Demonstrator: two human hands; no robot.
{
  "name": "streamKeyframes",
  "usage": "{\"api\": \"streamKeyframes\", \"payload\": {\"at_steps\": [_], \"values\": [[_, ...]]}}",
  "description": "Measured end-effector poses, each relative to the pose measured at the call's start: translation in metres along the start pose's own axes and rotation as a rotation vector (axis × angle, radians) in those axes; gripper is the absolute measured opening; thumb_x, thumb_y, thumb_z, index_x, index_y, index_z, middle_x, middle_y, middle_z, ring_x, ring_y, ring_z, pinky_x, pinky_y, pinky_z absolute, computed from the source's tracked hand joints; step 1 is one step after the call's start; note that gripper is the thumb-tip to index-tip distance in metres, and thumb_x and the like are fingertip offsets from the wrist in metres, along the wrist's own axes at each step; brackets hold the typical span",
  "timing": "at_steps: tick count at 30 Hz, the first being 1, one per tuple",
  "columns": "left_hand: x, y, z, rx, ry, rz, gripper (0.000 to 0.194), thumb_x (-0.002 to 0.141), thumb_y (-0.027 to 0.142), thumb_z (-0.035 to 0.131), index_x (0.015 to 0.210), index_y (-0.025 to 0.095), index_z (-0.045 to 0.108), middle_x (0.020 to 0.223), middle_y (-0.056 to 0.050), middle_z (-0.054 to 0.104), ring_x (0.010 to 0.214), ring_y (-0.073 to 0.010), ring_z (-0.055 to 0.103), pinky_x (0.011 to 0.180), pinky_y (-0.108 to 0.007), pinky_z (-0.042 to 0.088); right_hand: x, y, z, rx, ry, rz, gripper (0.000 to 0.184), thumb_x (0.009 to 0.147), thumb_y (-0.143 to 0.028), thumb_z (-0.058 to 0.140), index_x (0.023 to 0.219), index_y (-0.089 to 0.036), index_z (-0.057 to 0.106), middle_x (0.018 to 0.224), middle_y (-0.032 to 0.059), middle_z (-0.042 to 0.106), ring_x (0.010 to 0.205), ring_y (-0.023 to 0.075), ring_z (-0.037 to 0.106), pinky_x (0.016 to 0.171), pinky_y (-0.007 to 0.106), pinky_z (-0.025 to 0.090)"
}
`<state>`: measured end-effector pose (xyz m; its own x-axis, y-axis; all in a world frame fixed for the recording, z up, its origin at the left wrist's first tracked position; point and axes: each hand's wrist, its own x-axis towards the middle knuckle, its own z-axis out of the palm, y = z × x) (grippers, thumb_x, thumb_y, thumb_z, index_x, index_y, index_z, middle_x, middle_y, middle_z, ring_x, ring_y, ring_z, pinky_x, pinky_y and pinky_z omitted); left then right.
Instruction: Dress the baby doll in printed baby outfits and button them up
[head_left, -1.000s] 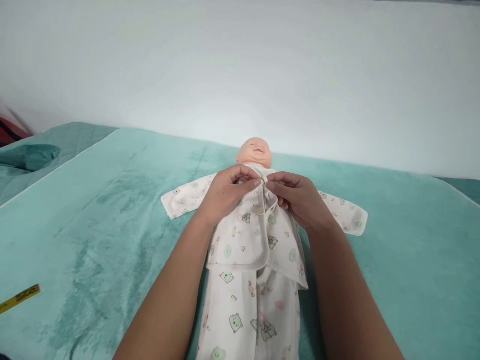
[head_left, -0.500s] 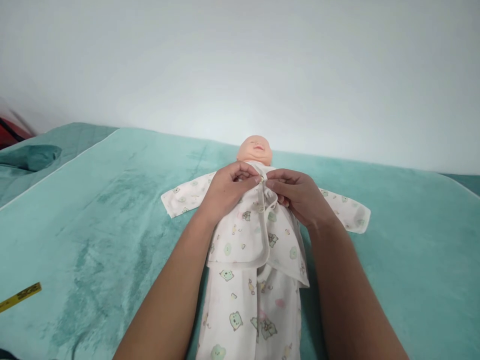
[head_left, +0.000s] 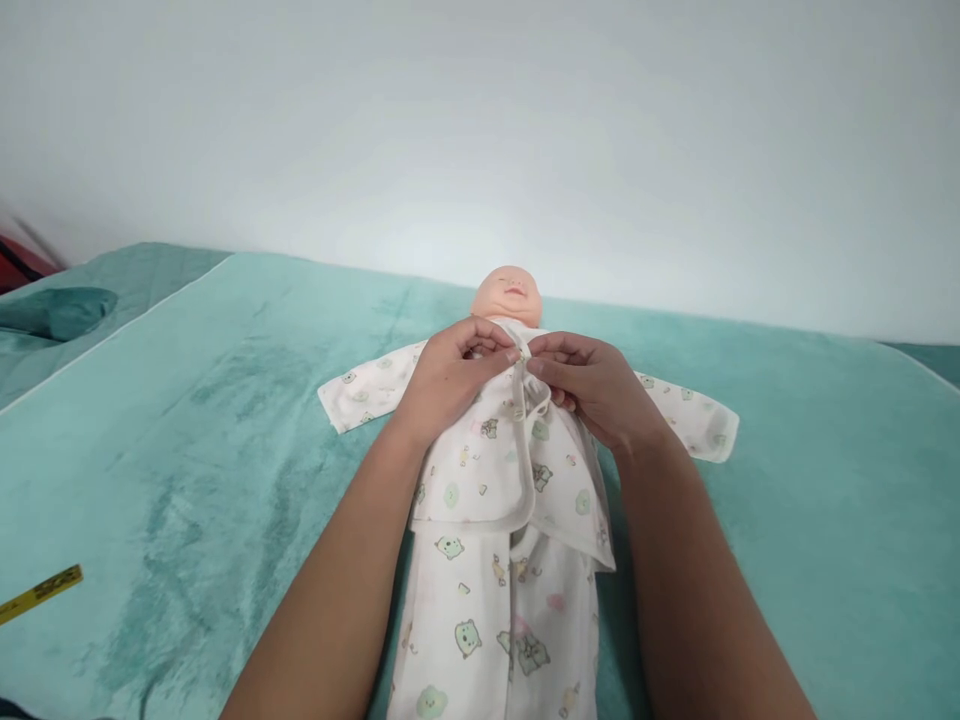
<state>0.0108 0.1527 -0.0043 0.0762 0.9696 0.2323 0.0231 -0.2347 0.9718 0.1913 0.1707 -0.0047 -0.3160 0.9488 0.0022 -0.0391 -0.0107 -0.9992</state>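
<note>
A baby doll [head_left: 510,292] lies on its back, its head toward the wall. It wears a white baby shirt [head_left: 472,470] printed with small green and pink animals, sleeves spread to both sides, over matching pants [head_left: 465,630]. At the shirt's front edge below the neck, my left hand [head_left: 465,375] pinches a thin cloth tie between thumb and forefinger. My right hand [head_left: 581,380] faces it, thumb and forefinger closed on the tie too. A white loop of tie [head_left: 536,405] hangs below the fingertips. The exact grip point is small and partly hidden by my fingers.
A teal plush blanket [head_left: 225,450] with wrinkles covers the bed. Behind it rises a plain white wall [head_left: 480,130]. A yellow printed strip [head_left: 41,592] lies at the left, and something red [head_left: 19,265] shows at the far left edge.
Both hands stay pinched at the shirt front, with only slight finger movement. The whole view has shifted a few pixels; the doll and clothes lie as before.
</note>
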Motion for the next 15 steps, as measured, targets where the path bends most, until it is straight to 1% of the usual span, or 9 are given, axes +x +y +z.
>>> {"api": "streamKeyframes", "payload": {"at_steps": [6, 10, 12, 15], "values": [[-0.0006, 0.0017, -0.0003, 0.028, -0.024, 0.002, 0.013, 0.079, 0.031, 0.069, 0.081, 0.018, 0.066, 0.081, -0.001, 0.065, 0.072, -0.0115, 0.053, 0.069, -0.026, 0.041, -0.0008, -0.0026, -0.0004, -0.076, -0.045, -0.028, 0.03, 0.069, -0.035, 0.08, 0.092, -0.019, 0.07, 0.06, -0.0063, 0.048, 0.049, 0.0044, 0.041, 0.043, 0.019, 0.029], [-0.0005, 0.0022, -0.0004, 0.033, -0.022, -0.002, 0.015, 0.079, 0.032, 0.069, 0.08, 0.018, 0.064, 0.077, 0.0, 0.063, 0.07, -0.0112, 0.052, 0.067, -0.026, 0.04, -0.0005, -0.0052, 0.0004, -0.125, -0.041, -0.002, 0.035, 0.069, -0.039, 0.08, 0.096, -0.018, 0.071, 0.059, -0.0052, 0.049, 0.049, 0.0059, 0.041, 0.044, 0.021, 0.03], [-0.0003, 0.0017, -0.0007, 0.017, -0.028, -0.001, 0.015, 0.079, 0.032, 0.069, 0.081, 0.018, 0.064, 0.078, 0.0, 0.063, 0.07, -0.011, 0.053, 0.068, -0.025, 0.041, -0.0006, -0.0063, 0.0015, -0.131, -0.037, 0.01, 0.033, 0.07, -0.04, 0.078, 0.094, -0.018, 0.071, 0.059, -0.0043, 0.051, 0.049, 0.006, 0.041, 0.044, 0.021, 0.03], [-0.0005, 0.0009, -0.0012, -0.004, -0.044, 0.004, 0.015, 0.079, 0.032, 0.069, 0.084, 0.018, 0.064, 0.081, -0.001, 0.065, 0.073, -0.0111, 0.055, 0.07, -0.026, 0.041, -0.001, -0.0069, 0.0031, -0.096, -0.032, -0.004, 0.028, 0.077, -0.044, 0.072, 0.085, -0.017, 0.071, 0.059, -0.0033, 0.051, 0.049, 0.0058, 0.04, 0.044, 0.021, 0.029]]}}
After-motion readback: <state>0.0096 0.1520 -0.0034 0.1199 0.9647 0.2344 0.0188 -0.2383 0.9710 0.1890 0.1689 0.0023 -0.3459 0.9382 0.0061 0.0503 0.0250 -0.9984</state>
